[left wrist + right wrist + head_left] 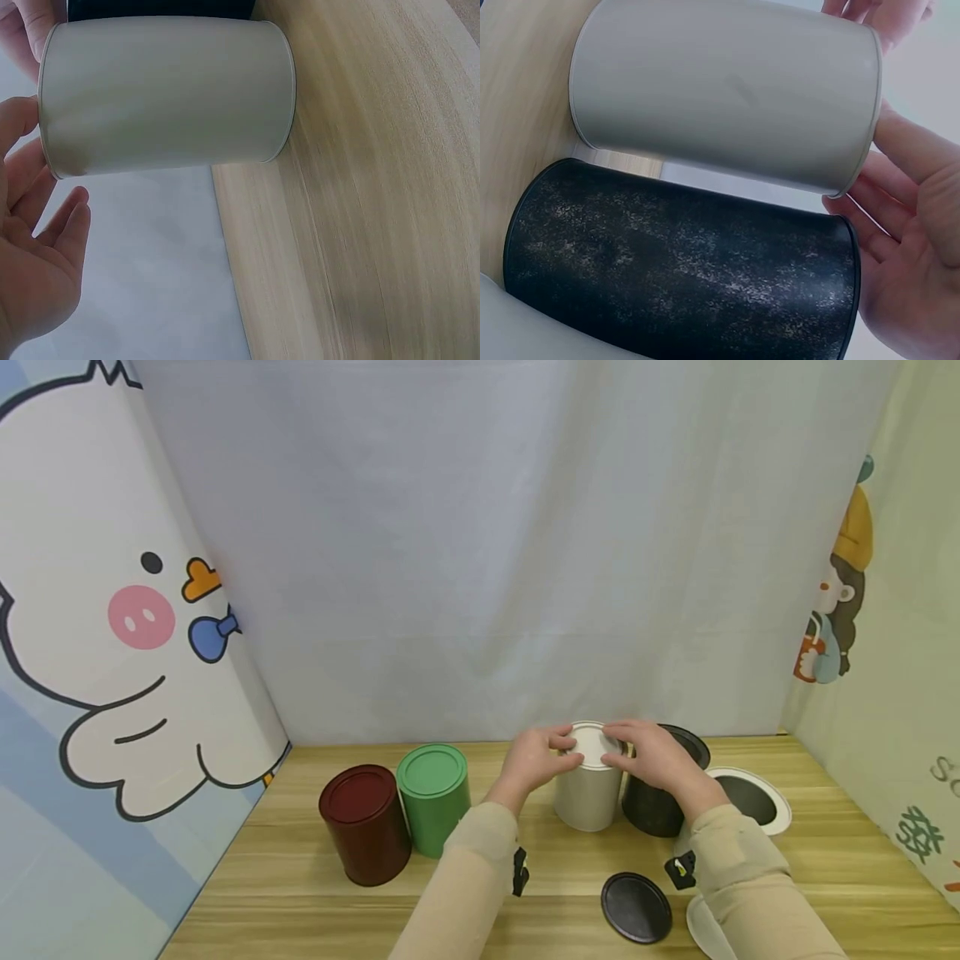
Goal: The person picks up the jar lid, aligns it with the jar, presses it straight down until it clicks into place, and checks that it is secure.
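A white can (pixel 587 797) stands upright on the table with a flat white lid (pixel 592 745) at its top. My left hand (pixel 536 760) grips the lid's edge from the left, thumb at the near side and fingers further round. From the right my right hand (pixel 651 756) holds the opposite edge in the same way. In the left wrist view, fingertips are right at the rim of the can (pixel 165 94). A scuffed black can (pixel 682 262) stands close beside the white one, partly hidden under the right hand in the head view.
At the left stand a dark red can (pixel 367 827) and a green can (pixel 435 802), both lidded. A white-rimmed can (pixel 782 806), dark inside, is at the right. Nearer lie a black lid (pixel 636 907) and a white disc (pixel 707 927), partly under the right sleeve. A grey curtain (pixel 487 552) hangs behind.
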Demonstrator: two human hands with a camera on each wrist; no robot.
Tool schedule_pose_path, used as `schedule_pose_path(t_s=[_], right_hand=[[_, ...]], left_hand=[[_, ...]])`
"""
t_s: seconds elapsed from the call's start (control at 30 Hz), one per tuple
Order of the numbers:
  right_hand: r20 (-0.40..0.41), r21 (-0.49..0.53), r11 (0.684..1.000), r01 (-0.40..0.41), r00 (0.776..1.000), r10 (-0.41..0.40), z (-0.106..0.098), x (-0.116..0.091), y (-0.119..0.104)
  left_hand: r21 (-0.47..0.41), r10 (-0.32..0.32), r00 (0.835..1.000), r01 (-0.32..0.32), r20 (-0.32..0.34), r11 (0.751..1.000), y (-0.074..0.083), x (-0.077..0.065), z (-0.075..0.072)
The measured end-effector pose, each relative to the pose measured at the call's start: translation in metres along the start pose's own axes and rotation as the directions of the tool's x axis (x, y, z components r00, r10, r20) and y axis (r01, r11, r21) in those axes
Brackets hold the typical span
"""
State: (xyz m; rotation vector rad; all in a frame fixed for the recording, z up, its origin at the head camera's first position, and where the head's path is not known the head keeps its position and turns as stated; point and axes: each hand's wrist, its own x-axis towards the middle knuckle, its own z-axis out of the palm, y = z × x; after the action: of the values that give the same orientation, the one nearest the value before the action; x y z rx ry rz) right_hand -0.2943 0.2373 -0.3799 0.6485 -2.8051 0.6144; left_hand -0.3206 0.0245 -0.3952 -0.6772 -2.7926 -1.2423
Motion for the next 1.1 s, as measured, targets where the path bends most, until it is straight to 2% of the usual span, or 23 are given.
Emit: schedule_pose_path(t_s=[0.37, 0.63, 0.8, 1.1], right_hand=[[0.015, -0.01, 1.0, -0.001, 1.0, 0.001, -0.001, 0.002, -0.002], [0.028, -0.049, 0.998, 0.026, 0.999, -0.025, -0.004, 0.006, -0.001], [0.055, -0.069, 0.997, 0.027, 0.998, -0.024, -0.007, 0.007, -0.003], [0.097, -0.108, 0.993, 0.042, 0.995, -0.031, -0.009, 0.009, -0.003]], left_hand=[[0.039, -0.007, 1.0, 0.006, 0.016, 0.999, 0.002, 0.002, -0.001], [0.023, -0.006, 1.0, 0.006, 0.015, 1.0, 0.001, 0.002, -0.001], [0.009, -0.014, 1.0, 0.014, 0.026, 1.0, -0.001, 0.003, -0.001], [0.051, -0.018, 0.998, 0.015, 0.053, 0.999, 0.0, 0.005, -0.003]])
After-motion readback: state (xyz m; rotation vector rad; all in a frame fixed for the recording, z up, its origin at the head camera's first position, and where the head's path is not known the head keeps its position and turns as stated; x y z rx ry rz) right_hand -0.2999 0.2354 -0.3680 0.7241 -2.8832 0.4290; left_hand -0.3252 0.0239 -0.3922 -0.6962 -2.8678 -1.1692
